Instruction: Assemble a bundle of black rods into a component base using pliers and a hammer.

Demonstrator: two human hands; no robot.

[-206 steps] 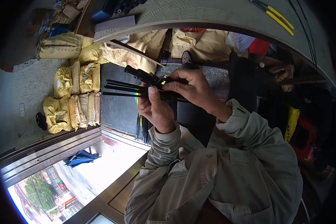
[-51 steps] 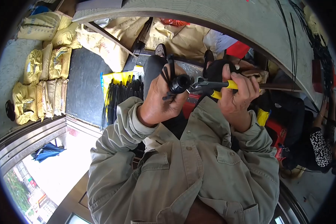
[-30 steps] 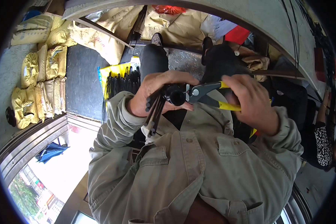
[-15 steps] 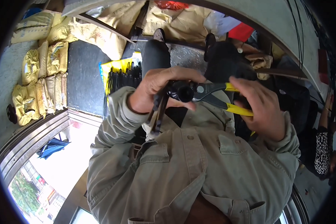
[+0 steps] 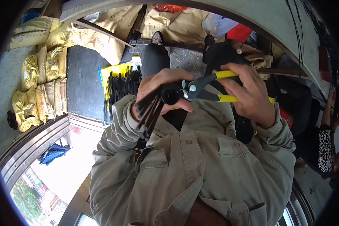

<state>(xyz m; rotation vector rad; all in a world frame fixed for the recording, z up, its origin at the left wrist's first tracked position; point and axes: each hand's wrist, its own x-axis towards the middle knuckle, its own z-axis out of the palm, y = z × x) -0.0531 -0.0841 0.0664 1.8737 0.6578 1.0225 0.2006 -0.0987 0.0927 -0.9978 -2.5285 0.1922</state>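
My left hand is wrapped round what looks like a black folded umbrella frame. Its round hollow end faces up, and several thin dark ribs with pale tips fan out below my wrist. In my right hand are pliers with dark jaws and yellow grips, the handles spread apart. The jaws meet the side of the black round end, by a small shiny metal piece; whether they pinch it cannot be made out. Left of my knee, a bundle of black ribs lies on a yellow bag.
Tan sacks are stacked along the left, with larger sacks beyond my feet. A pale beam curves overhead at the right. Another person's patterned sleeve shows at the far right. A blue umbrella is outside, lower left.
Both hands have shifted slightly left with the frame and pliers. The frame has turned, so more ribs show fanned out. My right fingers have moved on the yellow grips.
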